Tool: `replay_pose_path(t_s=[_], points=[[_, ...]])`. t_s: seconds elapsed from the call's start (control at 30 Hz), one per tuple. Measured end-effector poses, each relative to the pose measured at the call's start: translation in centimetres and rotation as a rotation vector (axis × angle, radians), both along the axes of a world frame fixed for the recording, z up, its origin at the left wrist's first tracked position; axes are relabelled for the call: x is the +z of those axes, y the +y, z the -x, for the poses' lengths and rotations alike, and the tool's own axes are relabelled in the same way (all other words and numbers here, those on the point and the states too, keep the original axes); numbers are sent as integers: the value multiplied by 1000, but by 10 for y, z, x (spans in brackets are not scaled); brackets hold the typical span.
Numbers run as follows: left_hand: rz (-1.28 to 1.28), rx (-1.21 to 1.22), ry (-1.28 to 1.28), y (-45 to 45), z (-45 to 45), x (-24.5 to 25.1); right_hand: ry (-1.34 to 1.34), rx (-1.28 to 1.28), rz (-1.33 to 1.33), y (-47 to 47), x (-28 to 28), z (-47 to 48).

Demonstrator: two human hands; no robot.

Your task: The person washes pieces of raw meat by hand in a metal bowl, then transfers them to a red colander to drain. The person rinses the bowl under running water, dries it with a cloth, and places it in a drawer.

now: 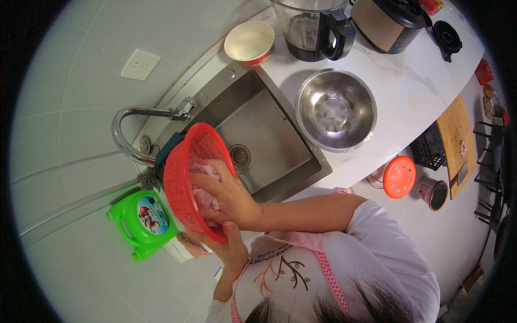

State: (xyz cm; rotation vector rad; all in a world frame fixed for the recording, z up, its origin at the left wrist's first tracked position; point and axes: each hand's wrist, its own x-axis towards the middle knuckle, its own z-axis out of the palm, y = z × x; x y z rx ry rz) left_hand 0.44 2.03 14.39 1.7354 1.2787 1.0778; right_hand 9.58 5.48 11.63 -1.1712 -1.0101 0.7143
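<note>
A red plastic colander (177,181), tilted on its side, is held over the near-left end of the stainless steel sink (266,129). My left hand (226,246) grips its lower rim, thumb on the outside edge. Inside it, my right hand (226,194) is pressed onto pale pink raw meat (205,198), with pieces showing between the fingers. The fingertips are partly hidden by the meat. A curved chrome faucet (133,113) arches beside the colander. Right of the sink stands a stainless steel bowl (359,109) with some cloudy liquid at its bottom.
A paper tub (250,42), a blender jug (303,36) and a dark-lidded appliance (387,24) stand along the counter's back. A green detergent jug (141,220) and a steel scourer (149,179) lie at left. A red stool (399,177), bin (432,194) and cutting board (452,133) are beyond the counter.
</note>
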Motion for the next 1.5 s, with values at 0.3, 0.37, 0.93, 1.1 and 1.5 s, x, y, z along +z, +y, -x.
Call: replay_pose_path(t_s=[0.3, 0.37, 0.93, 1.1, 1.5], points=[[344, 108, -269, 7, 4, -10, -115, 45, 142, 8, 0, -7], [402, 61, -535, 13, -1, -15, -162, 40, 187, 11, 1, -8], [675, 40, -768, 23, 12, -28, -535, 13, 263, 7, -2, -19], [625, 13, -741, 16, 17, -33, -384, -39, 306, 12, -2, -11], [570, 68, -555, 10, 28, -22, -316, 128, 215, 8, 12, -8]])
